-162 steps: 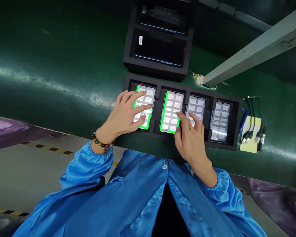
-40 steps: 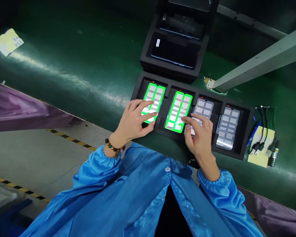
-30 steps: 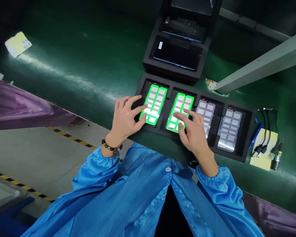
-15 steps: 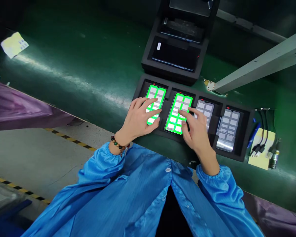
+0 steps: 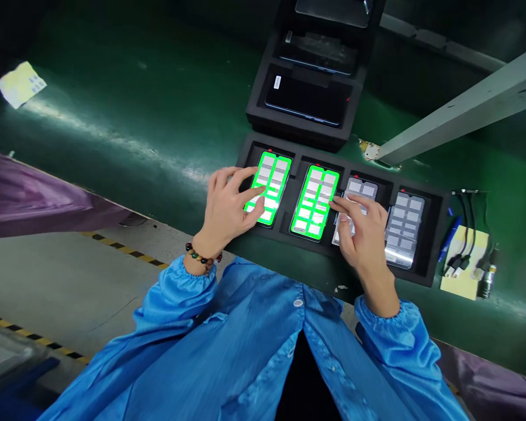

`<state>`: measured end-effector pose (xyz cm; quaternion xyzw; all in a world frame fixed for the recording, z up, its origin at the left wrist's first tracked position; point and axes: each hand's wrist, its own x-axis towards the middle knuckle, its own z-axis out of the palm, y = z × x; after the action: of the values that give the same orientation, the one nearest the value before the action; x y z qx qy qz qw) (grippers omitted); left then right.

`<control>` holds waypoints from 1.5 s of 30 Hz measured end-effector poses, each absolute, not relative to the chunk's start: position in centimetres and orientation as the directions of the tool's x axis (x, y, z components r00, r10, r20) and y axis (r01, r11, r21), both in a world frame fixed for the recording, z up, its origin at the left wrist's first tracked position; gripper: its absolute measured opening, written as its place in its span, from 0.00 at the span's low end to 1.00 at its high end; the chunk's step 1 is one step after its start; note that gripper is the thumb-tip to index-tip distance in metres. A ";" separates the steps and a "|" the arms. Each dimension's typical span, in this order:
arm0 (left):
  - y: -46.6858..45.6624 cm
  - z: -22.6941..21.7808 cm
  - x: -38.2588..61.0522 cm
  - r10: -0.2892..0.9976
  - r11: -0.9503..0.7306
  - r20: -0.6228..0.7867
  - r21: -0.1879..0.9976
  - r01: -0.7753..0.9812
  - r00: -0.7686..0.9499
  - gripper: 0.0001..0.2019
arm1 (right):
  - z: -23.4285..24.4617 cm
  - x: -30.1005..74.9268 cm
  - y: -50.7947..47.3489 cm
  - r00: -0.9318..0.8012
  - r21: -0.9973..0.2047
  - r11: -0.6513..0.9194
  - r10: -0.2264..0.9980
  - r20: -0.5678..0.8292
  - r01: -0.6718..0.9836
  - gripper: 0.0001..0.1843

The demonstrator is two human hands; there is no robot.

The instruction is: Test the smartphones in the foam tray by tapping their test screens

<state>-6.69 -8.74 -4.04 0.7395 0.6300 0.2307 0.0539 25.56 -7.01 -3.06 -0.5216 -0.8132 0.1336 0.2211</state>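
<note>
Four phones (image 5: 404,225) are lying in a row in a long black tray (image 5: 288,199), each in its own slot, near the front edge of a shiny green bench (image 5: 114,117). The first phone (image 5: 277,181) from the left and the second phone (image 5: 313,202) are glowing white with green lines, while the third phone (image 5: 362,188) and the last one are showing dull grey grids. The left hand (image 5: 225,207) is hanging over the first phone, fingers spread and curving, thumb apart; can't tell if any tip is actually touching glass. The right hand (image 5: 367,234) is hovering over the third phone, two fingers reaching close together toward the second phone's right edge, thumb apart, contact unclear too

Just behind, a taller tray (image 5: 298,124) is holding more phones (image 5: 307,100), dark-screened and lying crosswise. A pale beam (image 5: 464,108) is slanting in from the upper right, and light is streaking across the bench top. Off to the right, a blue pen (image 5: 449,238) is lying beside a yellow pad (image 5: 460,286) with black cables (image 5: 474,222) resting on it. Purple cloth (image 5: 30,193) is hanging below the bench edge, and black-and-yellow tape (image 5: 125,251) is striping the grey floor (image 5: 123,298)
</note>
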 end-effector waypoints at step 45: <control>-7.5 -4.0 -7.5 0.975 -0.146 0.216 0.439 0.886 0.054 0.19 | -3.4 22.0 -3.6 -0.393 -0.450 0.403 0.912 0.120 0.797 0.23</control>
<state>-7.52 -7.50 -3.99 0.7196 0.6466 0.2347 0.0942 22.02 -3.61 -3.37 -0.5218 -0.8187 0.1621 0.1764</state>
